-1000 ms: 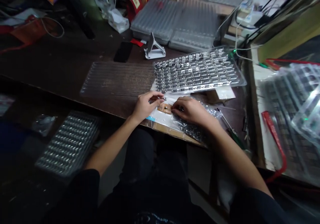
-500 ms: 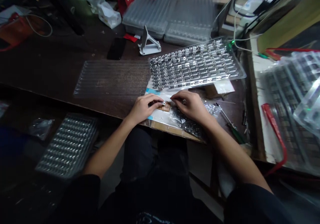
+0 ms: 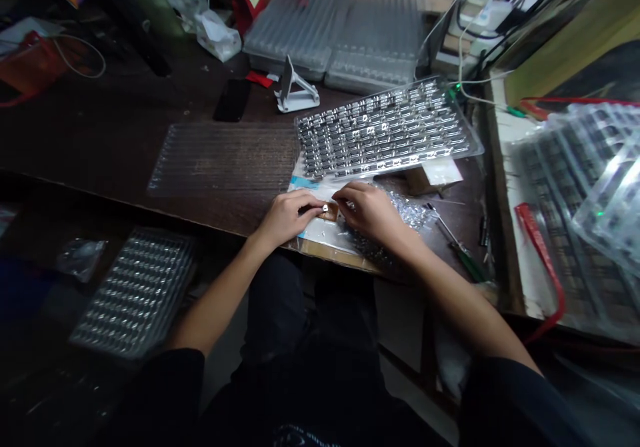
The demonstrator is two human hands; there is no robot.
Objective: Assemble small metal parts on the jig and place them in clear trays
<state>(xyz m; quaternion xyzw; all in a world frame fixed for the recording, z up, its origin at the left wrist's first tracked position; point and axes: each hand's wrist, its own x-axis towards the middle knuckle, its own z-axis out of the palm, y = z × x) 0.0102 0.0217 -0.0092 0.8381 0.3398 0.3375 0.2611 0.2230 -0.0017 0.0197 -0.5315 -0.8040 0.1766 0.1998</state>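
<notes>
My left hand [image 3: 287, 216] is closed in a pinch, with a small shiny metal part [image 3: 325, 208] between thumb and fingertips. That part sits over a small brown block [image 3: 331, 215] on a white sheet [image 3: 327, 235] with blue strips. My right hand [image 3: 370, 208] is just right of the block, thumb and fingers drawn together. A bit of metal glints under its curled fingers, too small to name. Beside and partly beneath the right hand lies a heap of tiny shiny pieces [image 3: 407, 211].
Behind my hands a clear tray [image 3: 475, 146] of metal parts rests tilted on a small box [image 3: 435, 175]. An unfilled clear tray [image 3: 220, 157] lies left. A screwdriver [image 3: 467, 260] lies right. A phone stand [image 3: 297, 97] and black phone [image 3: 231, 99] are farther back.
My right hand has moved slightly left, closer to the metal part in my left hand. The left hand stays nearly still. The view has shifted a little.
</notes>
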